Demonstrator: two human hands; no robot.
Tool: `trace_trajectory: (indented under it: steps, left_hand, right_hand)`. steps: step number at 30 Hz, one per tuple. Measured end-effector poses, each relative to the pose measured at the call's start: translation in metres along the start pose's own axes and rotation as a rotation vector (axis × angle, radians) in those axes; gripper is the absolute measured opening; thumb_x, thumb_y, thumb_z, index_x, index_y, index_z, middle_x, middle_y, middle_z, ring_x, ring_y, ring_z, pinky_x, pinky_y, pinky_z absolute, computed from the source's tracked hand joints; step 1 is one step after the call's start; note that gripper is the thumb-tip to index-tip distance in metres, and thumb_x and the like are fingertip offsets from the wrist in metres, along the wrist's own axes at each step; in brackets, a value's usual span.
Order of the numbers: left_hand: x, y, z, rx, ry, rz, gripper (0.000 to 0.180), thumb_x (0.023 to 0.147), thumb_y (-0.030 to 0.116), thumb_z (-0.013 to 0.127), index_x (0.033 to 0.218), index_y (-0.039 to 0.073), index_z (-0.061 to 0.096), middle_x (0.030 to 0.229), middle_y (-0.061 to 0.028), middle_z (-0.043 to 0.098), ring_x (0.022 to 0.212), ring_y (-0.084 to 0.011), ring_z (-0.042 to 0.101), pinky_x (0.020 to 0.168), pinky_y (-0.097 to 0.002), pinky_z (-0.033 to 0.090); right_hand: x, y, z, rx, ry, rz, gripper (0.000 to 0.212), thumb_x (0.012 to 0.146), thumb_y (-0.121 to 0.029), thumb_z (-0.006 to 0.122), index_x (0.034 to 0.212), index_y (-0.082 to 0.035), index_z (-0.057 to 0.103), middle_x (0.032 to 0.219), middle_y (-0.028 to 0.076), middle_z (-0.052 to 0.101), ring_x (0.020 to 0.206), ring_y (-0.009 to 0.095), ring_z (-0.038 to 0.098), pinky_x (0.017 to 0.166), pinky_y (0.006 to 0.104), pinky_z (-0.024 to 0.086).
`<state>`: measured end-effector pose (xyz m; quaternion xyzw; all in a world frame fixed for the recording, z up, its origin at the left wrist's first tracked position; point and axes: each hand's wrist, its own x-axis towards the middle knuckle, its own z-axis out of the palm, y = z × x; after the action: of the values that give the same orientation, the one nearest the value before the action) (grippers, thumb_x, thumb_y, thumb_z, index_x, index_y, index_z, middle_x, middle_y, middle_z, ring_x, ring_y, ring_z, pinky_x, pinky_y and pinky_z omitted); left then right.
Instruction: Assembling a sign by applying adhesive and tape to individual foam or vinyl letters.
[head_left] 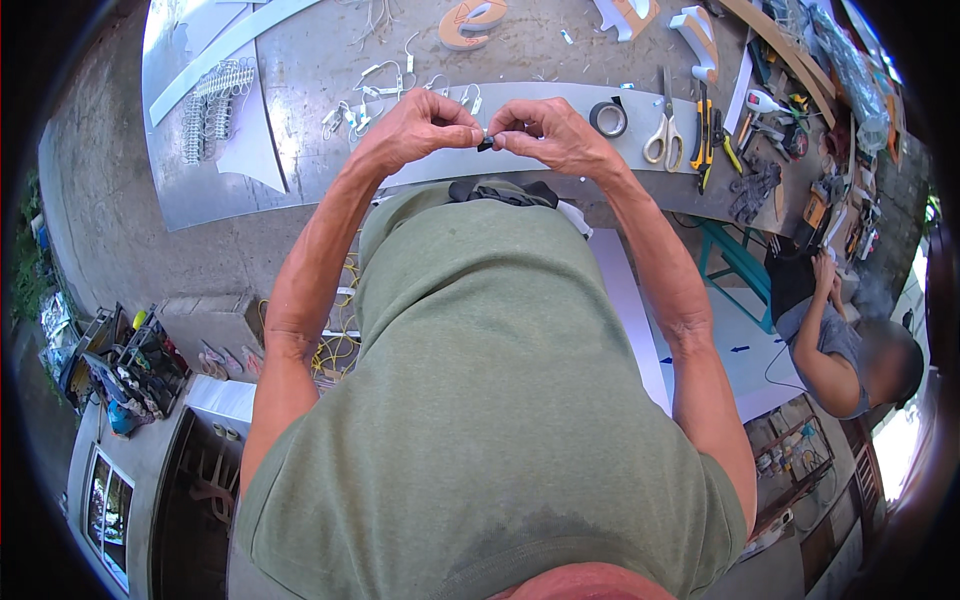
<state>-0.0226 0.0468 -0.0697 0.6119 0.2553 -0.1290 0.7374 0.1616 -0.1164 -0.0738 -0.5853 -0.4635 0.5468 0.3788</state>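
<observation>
My left hand (424, 130) and my right hand (553, 133) meet over the near edge of the work table, fingertips almost touching. Each is closed in a pinch on a small black piece (487, 144) between them; its exact kind is too small to make out. Just beyond my left hand lie several small white modules joined by thin wires (368, 108). To the right of my right hand are a roll of black tape (624, 122), scissors with pale handles (656, 142) and a yellow and black utility knife (702, 130).
A bundle of wired modules (212, 110) rests on a pale sheet at the left. Cut-out letter shapes (470, 24) lie at the far side. Tools and a cordless drill (795, 140) crowd the right end, where another person (840, 350) sits working.
</observation>
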Motion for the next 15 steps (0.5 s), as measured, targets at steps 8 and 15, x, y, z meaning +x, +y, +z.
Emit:
trace_trajectory:
  steps: [8,15]
  left_hand:
    - [-0.003,0.01,0.012,0.252,0.09,0.117,0.026,0.083,0.021,0.072,0.089,-0.003,0.077,0.068,-0.0081,0.069,0.061,-0.012,0.059,0.057,-0.0306,0.048]
    - [-0.004,0.014,0.016,0.381,0.121,0.108,0.027,0.085,0.024,0.074,0.088,-0.003,0.075,0.074,-0.0054,0.067,0.067,-0.0108,0.054,0.059,-0.0293,0.042]
  right_hand:
    - [-0.002,-0.019,-0.005,0.096,-0.056,0.197,0.029,0.096,-0.029,0.065,0.101,0.0,0.071,0.079,0.005,0.071,0.068,0.013,0.061,0.063,0.0302,0.05]
    - [0.0,-0.004,0.001,-0.014,-0.031,0.141,0.028,0.095,-0.027,0.065,0.095,0.0,0.07,0.074,0.007,0.069,0.065,0.014,0.06,0.062,0.0319,0.049]
